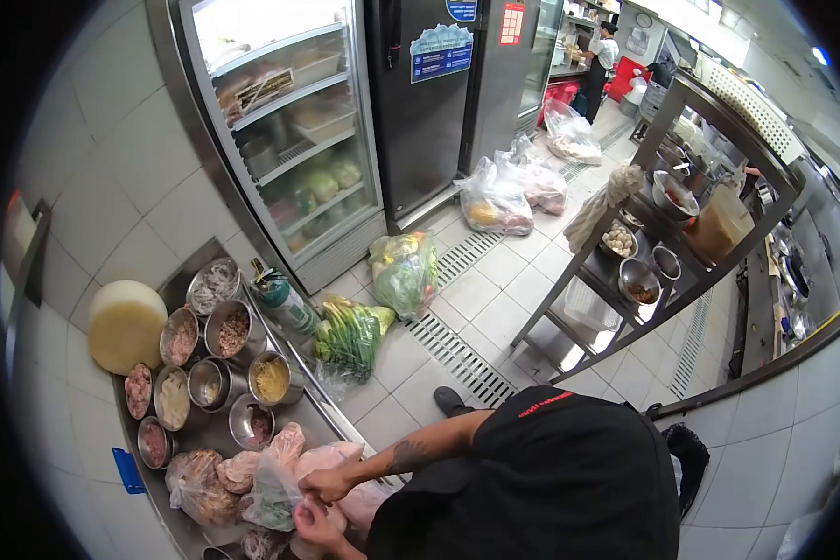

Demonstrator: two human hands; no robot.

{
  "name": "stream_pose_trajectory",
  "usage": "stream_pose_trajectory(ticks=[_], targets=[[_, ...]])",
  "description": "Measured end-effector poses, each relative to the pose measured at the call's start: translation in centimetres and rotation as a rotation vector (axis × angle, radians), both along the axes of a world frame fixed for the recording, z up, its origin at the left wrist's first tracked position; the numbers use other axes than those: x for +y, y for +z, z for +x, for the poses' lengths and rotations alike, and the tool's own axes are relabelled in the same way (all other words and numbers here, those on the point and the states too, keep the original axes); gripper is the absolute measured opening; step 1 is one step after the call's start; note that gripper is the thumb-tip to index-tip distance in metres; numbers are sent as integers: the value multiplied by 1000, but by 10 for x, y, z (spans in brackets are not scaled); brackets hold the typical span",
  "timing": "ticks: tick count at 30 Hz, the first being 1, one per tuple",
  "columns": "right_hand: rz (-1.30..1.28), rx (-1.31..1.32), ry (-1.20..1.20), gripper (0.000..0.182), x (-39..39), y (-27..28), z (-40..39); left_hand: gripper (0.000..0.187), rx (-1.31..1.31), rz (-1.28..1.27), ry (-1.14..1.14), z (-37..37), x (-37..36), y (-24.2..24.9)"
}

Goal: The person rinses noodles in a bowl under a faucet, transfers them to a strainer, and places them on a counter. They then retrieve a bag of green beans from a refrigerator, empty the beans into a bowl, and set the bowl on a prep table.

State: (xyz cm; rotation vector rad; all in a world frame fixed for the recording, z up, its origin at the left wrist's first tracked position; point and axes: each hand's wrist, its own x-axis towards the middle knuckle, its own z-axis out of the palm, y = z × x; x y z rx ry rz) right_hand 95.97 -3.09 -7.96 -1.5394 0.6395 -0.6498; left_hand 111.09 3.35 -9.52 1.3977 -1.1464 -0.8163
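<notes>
Plastic bag (271,497), clear with something green inside, lies on the metal desk (207,431) among other filled bags (194,487). The right hand (325,484) and left hand (315,523) are close together at its edge, fingers narrow, pinching the plastic. Metal bowls (238,350) of meat and other food stand nearby, a round board (126,341) behind them.
</notes>
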Motion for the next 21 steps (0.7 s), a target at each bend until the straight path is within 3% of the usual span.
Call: stream_pose_trajectory(ticks=[3, 5, 6, 8, 9, 12, 14, 16, 17, 18, 20, 21], targets=[[-107, 89, -73, 8, 1, 10, -12, 16, 131, 74, -70, 1, 5, 13], [236, -162, -47, 21, 6, 10, -8, 18, 167, 82, -140, 9, 6, 30], [230, -173, -64, 21, 9, 10, -8, 18, 157, 79, -159, 9, 8, 43], [373, -326, -10, 33, 17, 16, -12, 38, 170, 221, -24, -9, 19, 81], [391, -347, -31, 33, 20, 19, -13, 43, 277, 203, -155, -10, 19, 91], [202, -368, -103, 35, 23, 18, -11, 36, 193, 190, -251, 3, 5, 54], [177, -400, -198, 26, 19, 13, -6, 32, 168, 179, -306, 9, -8, 30], [-139, -182, -323, 22, 7, -4, 0, 28, 150, 174, -357, 15, -17, 11], [-171, -167, -327, 20, 6, -3, -3, 26, 147, 173, -378, 19, -21, 3], [-175, -169, -309, 20, 11, -1, -2, 24, 145, 167, -397, 26, -25, -7], [201, -248, -290, 19, 13, -18, 1, 21, 147, 160, -417, 39, -34, -32], [194, -243, -277, 19, 11, -28, 6, 21, 16, 106, -385, 52, -39, -59]])
